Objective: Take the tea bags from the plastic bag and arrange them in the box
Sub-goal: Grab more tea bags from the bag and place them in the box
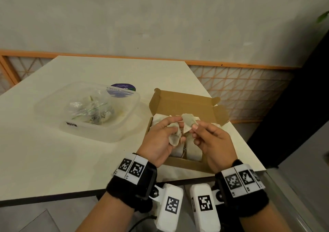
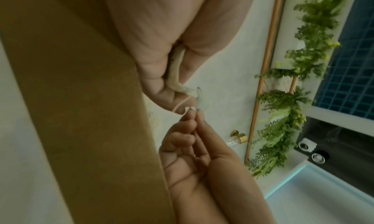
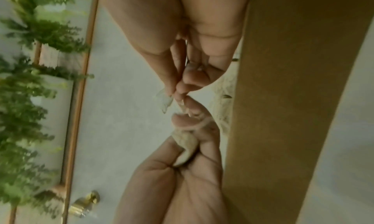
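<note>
Two hands meet above an open cardboard box [image 1: 185,105] on a table [image 1: 53,153]. The left hand [image 1: 160,141] grips one tea bag [image 1: 174,137]; the right hand [image 1: 211,139] pinches another [image 1: 189,122]. A plastic bag [image 1: 90,111] sits in a clear tub [image 1: 114,133] to the left.

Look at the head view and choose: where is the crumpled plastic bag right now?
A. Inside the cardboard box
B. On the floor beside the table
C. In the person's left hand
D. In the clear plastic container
D: the plastic bag lies inside the clear plastic container, left of the cardboard box; both hands hold tea bags instead.
</note>
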